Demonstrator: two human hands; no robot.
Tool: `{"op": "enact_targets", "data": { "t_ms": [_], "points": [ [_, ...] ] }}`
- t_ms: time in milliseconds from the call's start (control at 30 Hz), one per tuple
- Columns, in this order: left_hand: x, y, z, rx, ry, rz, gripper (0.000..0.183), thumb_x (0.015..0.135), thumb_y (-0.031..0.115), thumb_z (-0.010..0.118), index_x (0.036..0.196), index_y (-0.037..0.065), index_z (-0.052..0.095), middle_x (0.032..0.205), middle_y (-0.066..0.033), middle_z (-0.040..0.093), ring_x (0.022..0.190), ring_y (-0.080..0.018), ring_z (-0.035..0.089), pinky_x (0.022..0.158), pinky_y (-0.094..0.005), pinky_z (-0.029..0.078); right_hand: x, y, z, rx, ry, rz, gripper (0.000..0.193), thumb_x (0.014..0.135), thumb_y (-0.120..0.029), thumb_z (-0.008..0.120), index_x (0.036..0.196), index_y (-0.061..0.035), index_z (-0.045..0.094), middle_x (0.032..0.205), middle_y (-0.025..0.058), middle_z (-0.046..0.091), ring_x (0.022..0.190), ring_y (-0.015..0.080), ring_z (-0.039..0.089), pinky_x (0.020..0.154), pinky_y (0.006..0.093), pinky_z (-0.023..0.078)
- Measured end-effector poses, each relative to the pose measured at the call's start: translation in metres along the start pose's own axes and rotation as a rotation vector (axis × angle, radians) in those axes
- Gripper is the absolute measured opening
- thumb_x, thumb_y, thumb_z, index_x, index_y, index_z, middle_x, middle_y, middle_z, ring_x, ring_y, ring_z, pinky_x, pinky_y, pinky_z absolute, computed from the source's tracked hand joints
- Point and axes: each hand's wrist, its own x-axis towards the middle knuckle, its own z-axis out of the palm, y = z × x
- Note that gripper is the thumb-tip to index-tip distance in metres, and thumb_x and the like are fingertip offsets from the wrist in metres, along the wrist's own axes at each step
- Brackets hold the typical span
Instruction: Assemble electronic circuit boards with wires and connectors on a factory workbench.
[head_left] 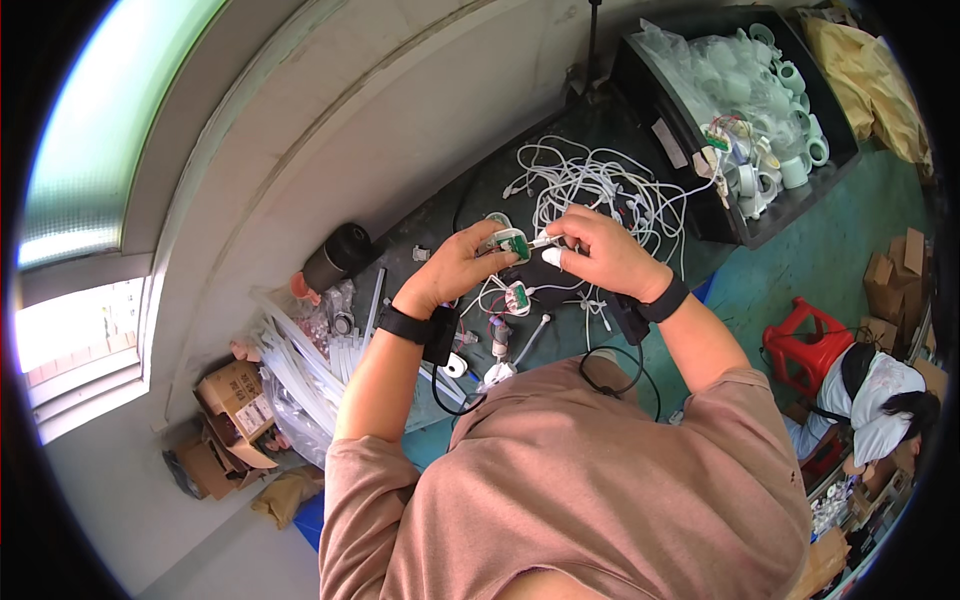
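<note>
My left hand [462,265] grips a small white housing with a green circuit board [513,246] in its open face. Thumb and fingers pinch it by the edges. From the other side, my right hand [603,256] holds a small white plug-like piece [543,241] whose tip is against or very near the board; contact is too small to tell. A white covering [551,257] wraps my right thumb tip. Below my hands lies a second green circuit board [517,297] in a white casing with wires. Beyond them spreads a tangle of white cables [590,180].
A black bin [690,180] of white ring-shaped parts and plastic bags stands far right. A black bottle [342,252] and long white strips [290,365] sit to the left. A white roll [455,365] lies near me. At right, another person [870,395] bends beside a red stool [800,345].
</note>
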Motion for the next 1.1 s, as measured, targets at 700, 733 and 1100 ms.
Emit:
{"op": "enact_targets", "data": {
  "t_ms": [700,733,1100],
  "points": [
    [0.001,0.018,0.01,0.054,0.021,0.043,0.023,0.085,0.02,0.063,0.1,0.003,0.058,0.081,-0.0001,0.057,0.074,-0.0072,0.049,0.066,-0.0235,0.041,-0.008,0.011,0.001,0.15,0.086,0.026,0.016,0.078,-0.005,0.061,0.093,-0.0016,0.062,0.078,0.0076,0.055,0.067,0.0194,0.056,0.061,0.0293,0.044],
    [0.001,0.018,0.01,0.055,0.02,0.041,0.023,0.085,0.02,0.063,0.1,0.003,0.058,0.081,-0.0001,0.057,0.074,-0.0072,0.049,0.066,-0.0235,0.041,-0.008,0.009,0.001,0.132,0.086,0.03,0.016,0.078,-0.005,0.061,0.093,-0.0017,0.062,0.078,0.0077,0.055,0.067,0.0197,0.056,0.061,0.0296,0.044],
    [0.0,0.018,0.013,0.043,0.019,0.057,0.023,0.085,0.019,0.062,0.1,0.003,0.058,0.082,-0.0002,0.057,0.075,-0.007,0.049,0.067,-0.0236,0.041,-0.011,0.013,0.002,0.161,0.109,0.019,0.015,0.079,-0.007,0.062,0.093,-0.0017,0.061,0.078,0.0071,0.054,0.066,0.0188,0.056,0.06,0.0291,0.044]
  ]
}}
